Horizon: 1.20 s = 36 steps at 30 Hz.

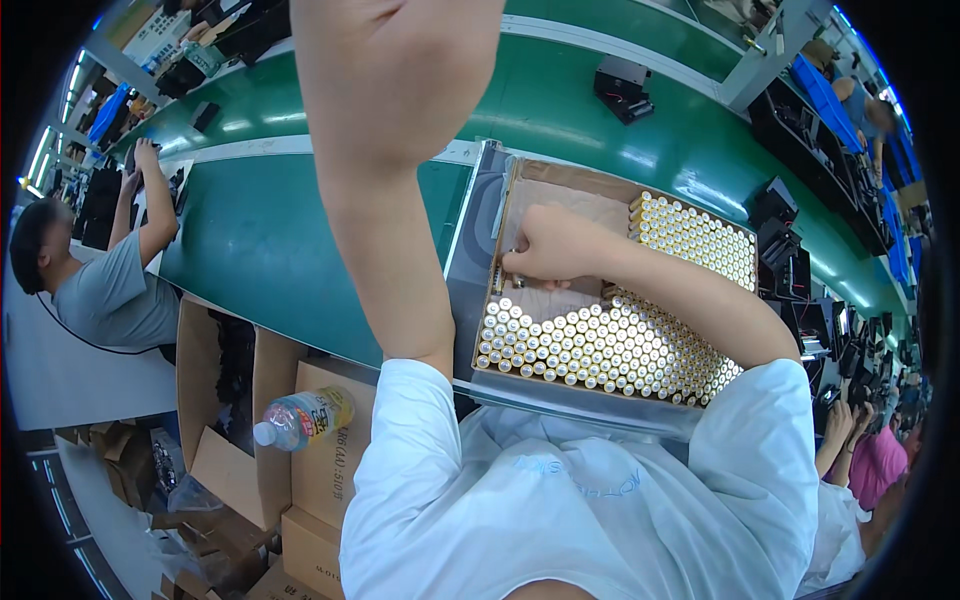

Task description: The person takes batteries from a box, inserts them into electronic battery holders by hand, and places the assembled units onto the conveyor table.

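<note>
Hundreds of batteries (560, 345) stand on end, packed tight in a shallow cardboard box (555, 187) on the bench. I'd guess each is light, rigid and kinda slick, so pinch the sides near the top. Right hand (560, 243) is in the box's bare patch, fingers curled by a few cells at the left wall; can't tell if it's clamped on one. Left hand (415, 75) is raised by the camera, fingers cropped out, so no clue there. Green work surface (300, 240) beside the box.
</note>
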Available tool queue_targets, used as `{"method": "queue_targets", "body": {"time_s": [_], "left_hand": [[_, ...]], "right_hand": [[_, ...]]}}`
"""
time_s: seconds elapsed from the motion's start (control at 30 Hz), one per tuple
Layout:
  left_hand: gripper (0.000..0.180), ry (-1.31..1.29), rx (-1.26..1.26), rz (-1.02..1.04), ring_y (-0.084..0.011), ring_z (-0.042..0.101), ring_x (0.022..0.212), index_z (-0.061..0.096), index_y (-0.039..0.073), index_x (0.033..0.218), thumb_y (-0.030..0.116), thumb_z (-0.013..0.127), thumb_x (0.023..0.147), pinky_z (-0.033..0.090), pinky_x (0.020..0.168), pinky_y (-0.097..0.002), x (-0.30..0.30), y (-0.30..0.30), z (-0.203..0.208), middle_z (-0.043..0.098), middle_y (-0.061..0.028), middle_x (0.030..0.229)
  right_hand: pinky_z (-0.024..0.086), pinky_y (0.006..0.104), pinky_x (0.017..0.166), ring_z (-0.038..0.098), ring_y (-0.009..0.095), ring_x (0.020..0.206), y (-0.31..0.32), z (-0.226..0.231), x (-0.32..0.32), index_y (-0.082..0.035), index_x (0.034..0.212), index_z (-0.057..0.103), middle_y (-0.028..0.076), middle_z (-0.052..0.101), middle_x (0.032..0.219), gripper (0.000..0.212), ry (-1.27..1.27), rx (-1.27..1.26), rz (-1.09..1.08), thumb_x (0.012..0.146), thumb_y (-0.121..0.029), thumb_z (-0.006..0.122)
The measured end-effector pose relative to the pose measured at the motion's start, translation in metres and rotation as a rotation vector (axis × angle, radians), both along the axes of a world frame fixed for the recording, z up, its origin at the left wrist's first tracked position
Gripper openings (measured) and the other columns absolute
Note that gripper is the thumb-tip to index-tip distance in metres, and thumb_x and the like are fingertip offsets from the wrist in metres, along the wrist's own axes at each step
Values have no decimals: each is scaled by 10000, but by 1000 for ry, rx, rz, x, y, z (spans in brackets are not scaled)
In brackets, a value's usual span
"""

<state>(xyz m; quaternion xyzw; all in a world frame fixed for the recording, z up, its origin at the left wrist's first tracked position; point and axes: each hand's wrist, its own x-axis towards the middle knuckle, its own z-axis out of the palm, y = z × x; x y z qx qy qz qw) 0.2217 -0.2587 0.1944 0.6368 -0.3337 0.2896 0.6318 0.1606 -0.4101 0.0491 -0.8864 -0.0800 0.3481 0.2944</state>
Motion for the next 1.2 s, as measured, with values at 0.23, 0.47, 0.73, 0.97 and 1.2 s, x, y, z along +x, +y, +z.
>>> {"method": "queue_targets", "body": {"time_s": [0.23,0.47,0.73,0.97,1.2], "left_hand": [[120,67,151,-14,-129,530,734,645,15,939,28,529,915,436,714,-235,2,-6,-5,617,-52,826],[110,98,329,-24,-117,519,701,650,16,911,-1,542,902,436,680,-220,0,-16,3,611,-40,800],[149,121,465,-284,-152,551,681,693,50,987,137,611,898,458,662,-252,54,-51,-36,673,-47,869],[239,278,1092,91,-298,686,803,723,47,999,158,655,798,542,735,-384,163,-100,-161,736,-96,894],[278,328,971,269,-321,671,819,747,56,1041,220,659,835,538,781,-415,203,-78,-219,715,-154,878]], "right_hand": [[559,414,633,656,352,640,9,0,-6,57,775,717,180,697,720,383,-441,-173,143,790,-322,668],[552,438,666,637,396,634,6,-15,5,72,829,705,208,704,750,385,-478,-156,241,825,-308,640],[545,446,690,653,404,698,-9,-13,13,55,813,684,203,709,783,358,-304,-26,330,896,-280,589],[545,406,668,667,302,681,-16,-61,17,26,900,660,159,704,825,368,-475,26,375,950,-327,570],[486,251,569,598,120,594,-55,14,33,-73,839,629,54,621,724,203,305,602,67,928,-252,595]]}}
